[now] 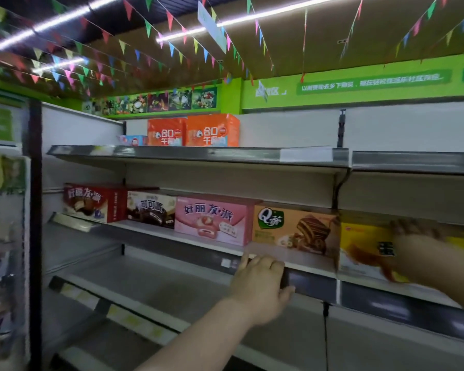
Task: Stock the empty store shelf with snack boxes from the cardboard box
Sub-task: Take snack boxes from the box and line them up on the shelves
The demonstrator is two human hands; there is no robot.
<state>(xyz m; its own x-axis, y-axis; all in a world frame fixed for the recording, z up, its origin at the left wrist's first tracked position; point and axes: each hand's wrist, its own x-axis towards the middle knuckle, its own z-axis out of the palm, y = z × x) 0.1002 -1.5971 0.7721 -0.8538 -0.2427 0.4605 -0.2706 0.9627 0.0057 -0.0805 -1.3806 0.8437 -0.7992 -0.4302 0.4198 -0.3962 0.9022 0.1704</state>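
Hands work a half-stocked aisle: the left hand (263, 277) curls over the front lip of the middle shelf (150, 234), apparently to steady the reach, while the right hand (423, 253), blurred, grips a yellow box (364, 247) and seats it just right of the orange box (292, 231). Further left on that shelf stand pink (212, 220), dark (150, 208) and red (94, 202) boxes in one row. Room remains right of the yellow box, above and below. No cardboard box is in view.
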